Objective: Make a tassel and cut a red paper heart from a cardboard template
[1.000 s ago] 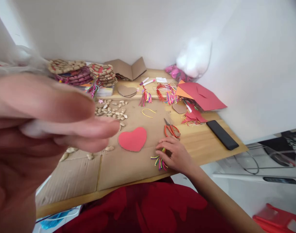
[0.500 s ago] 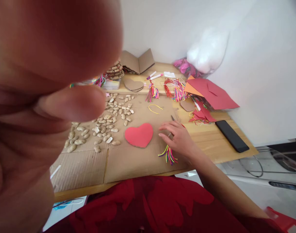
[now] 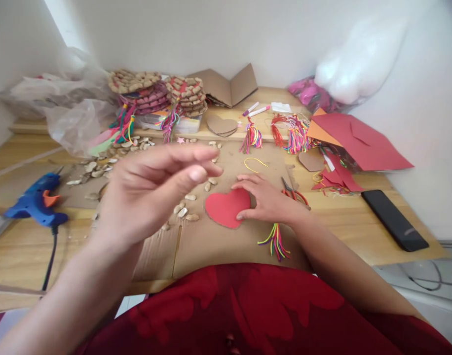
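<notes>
A red paper heart with a cardboard edge [image 3: 226,207] lies on the cardboard sheet [image 3: 207,251]. My right hand [image 3: 268,199] reaches over its right side, thumb at the lower edge and fingers at the upper lobe, gripping it. My left hand [image 3: 152,192] hovers in the air left of the heart, fingers loosely bent and thumb apart from them, with nothing visible in it. Below my right wrist lies a multicoloured string tassel [image 3: 276,241]. Orange-handled pliers [image 3: 296,193] rest just beyond that wrist. A yellow string loop [image 3: 255,164] lies above the heart.
A blue glue gun [image 3: 39,199] stands at the left. Peanuts [image 3: 131,144] are scattered over the cardboard. Peanut-covered pieces [image 3: 185,96] are stacked at the back. More tassels [image 3: 298,133], cardboard hearts [image 3: 221,125], red paper [image 3: 362,140] and a phone [image 3: 394,219] lie farther out.
My left hand has moved down and away from close before the camera, uncovering the table's left side. My right hand has shifted left onto the heart's edge. The view has turned left.
</notes>
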`<state>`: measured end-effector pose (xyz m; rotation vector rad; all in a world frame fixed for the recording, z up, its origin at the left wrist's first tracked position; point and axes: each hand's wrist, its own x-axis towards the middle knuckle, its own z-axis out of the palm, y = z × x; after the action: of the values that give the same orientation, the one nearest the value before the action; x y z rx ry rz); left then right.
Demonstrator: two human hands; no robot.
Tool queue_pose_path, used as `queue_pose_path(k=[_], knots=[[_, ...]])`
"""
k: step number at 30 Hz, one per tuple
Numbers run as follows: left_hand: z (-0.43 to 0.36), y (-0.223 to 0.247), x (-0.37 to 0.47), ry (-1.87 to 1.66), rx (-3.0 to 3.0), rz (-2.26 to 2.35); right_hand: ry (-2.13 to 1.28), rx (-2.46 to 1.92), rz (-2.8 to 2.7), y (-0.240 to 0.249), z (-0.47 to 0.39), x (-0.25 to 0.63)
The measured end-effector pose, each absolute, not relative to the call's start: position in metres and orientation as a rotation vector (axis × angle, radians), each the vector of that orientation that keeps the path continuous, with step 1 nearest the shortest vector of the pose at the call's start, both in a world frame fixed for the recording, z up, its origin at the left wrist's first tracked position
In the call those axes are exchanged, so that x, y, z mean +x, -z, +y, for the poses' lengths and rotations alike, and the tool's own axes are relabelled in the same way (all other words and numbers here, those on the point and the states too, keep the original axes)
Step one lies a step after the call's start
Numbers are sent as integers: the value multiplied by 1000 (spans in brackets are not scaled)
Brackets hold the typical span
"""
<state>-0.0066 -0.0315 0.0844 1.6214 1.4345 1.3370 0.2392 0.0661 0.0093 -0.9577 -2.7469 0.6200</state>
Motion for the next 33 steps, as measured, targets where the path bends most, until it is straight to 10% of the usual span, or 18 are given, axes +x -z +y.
queue_pose_path(k=[15, 33], knots=[[-1, -1, -12, -960, 2033, 1460, -853, -1149, -2146, -5, 74, 254], [0, 20, -5, -596, 2608, 1161, -275, -1553, -1872, 24, 125, 307]])
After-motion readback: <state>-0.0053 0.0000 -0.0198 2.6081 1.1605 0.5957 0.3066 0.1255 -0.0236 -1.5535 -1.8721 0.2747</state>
